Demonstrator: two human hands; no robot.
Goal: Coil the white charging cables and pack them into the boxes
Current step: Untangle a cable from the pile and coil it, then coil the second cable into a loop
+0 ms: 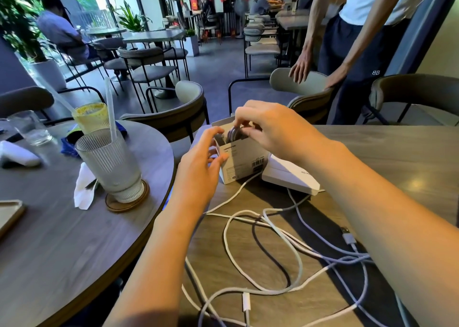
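Right hand [270, 130] pinches a coiled white charging cable [234, 134] into the open small white cardboard box [242, 158]; left hand [201, 170], fingers straight, steadies the box's side. Loose white cables [263, 249] lie near the box. The coil could spring loose if released early.

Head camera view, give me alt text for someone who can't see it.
A right hand pushes a coiled cable into an open white box that the left hand steadies on a wooden table. Loose white cables sprawl in front, beside a flat white box.
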